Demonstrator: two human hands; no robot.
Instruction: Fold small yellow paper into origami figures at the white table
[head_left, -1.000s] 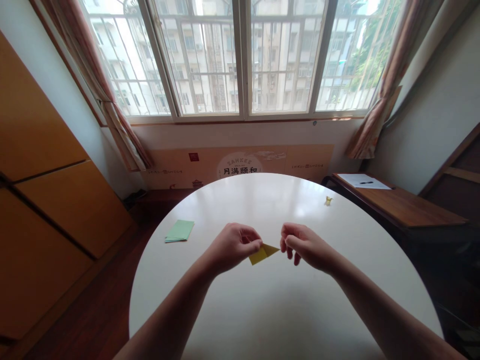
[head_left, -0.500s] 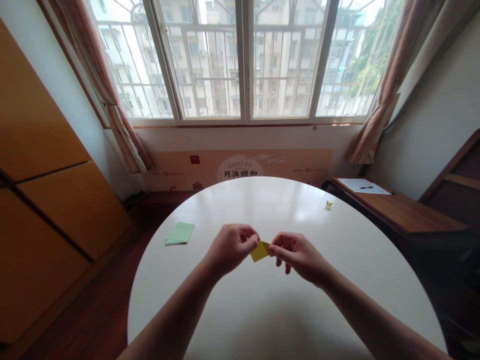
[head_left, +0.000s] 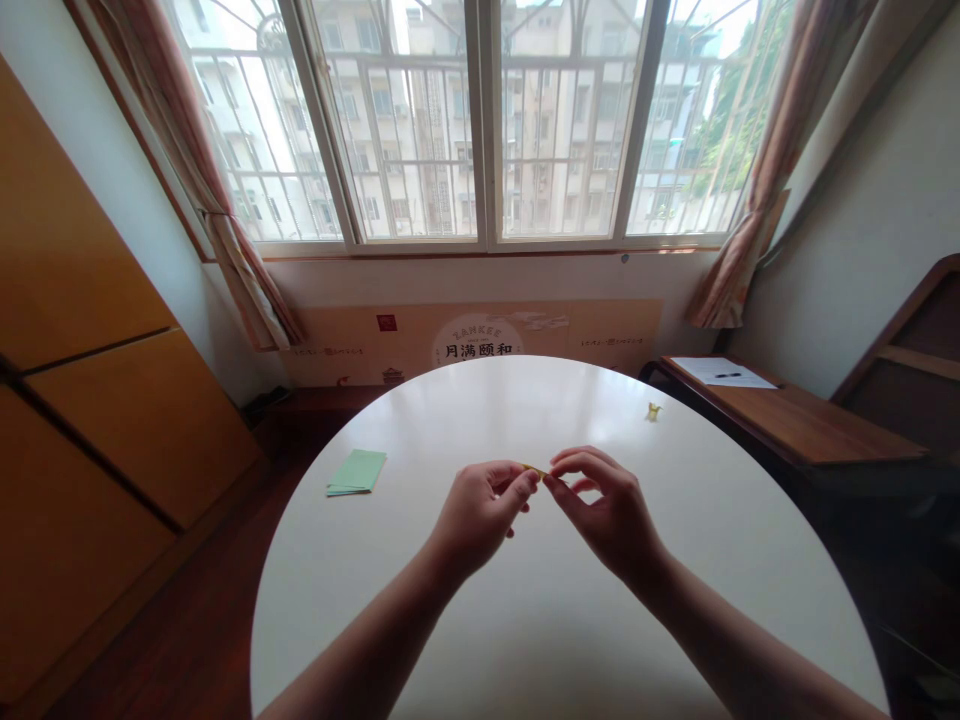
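Observation:
A small piece of folded yellow paper [head_left: 535, 470] is held above the round white table [head_left: 480, 640], seen nearly edge-on as a thin strip. My left hand [head_left: 487, 510] pinches its left end between thumb and forefinger. At the other end, my right hand [head_left: 600, 495] grips the paper with thumb and fingertips. The fingers cover most of the paper, so its folds cannot be made out. To the left on the tabletop lie several green paper sheets [head_left: 358, 472], loosely stacked. A tiny folded yellow paper figure [head_left: 653, 411] sits toward the far right of the table.
Right of the table stands a brown wooden desk [head_left: 817, 425] bearing a white sheet [head_left: 716, 372] with a dark pen-like item on it. An orange-brown cabinet [head_left: 90, 420] rises at the left. Behind the table are a printed panel [head_left: 555, 340] and a barred window [head_left: 420, 150].
The yellow paper has turned from showing its flat face to nearly edge-on. My right hand has rotated and lifted slightly, its fingers now closer to my left hand.

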